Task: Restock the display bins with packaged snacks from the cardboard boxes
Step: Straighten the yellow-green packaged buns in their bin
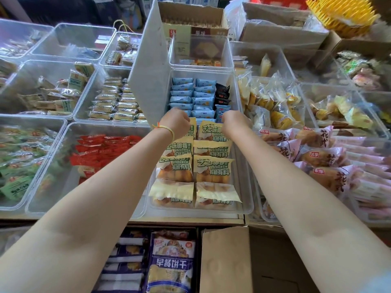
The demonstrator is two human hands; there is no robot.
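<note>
A clear display bin [243, 187] in the near centre holds two rows of yellow-green snack packets [211, 166]. My left hand [176, 121], with a thin band at the wrist, reaches the far end of the left row, its fingers curled down over the top of the last packet. My right hand [233, 121] does the same at the far end of the right row; its fingertips are hidden. Below the counter, an open cardboard box [224, 261] stands beside purple biscuit packs [171, 265].
Behind this bin, another bin holds blue packets [190, 94], its lid [152, 66] raised at the left. Bins of red packets [101, 149] and pink-wrapped pastries [328, 166] flank the centre. More cardboard boxes [190, 15] and a yellow basket [342, 13] sit at the back.
</note>
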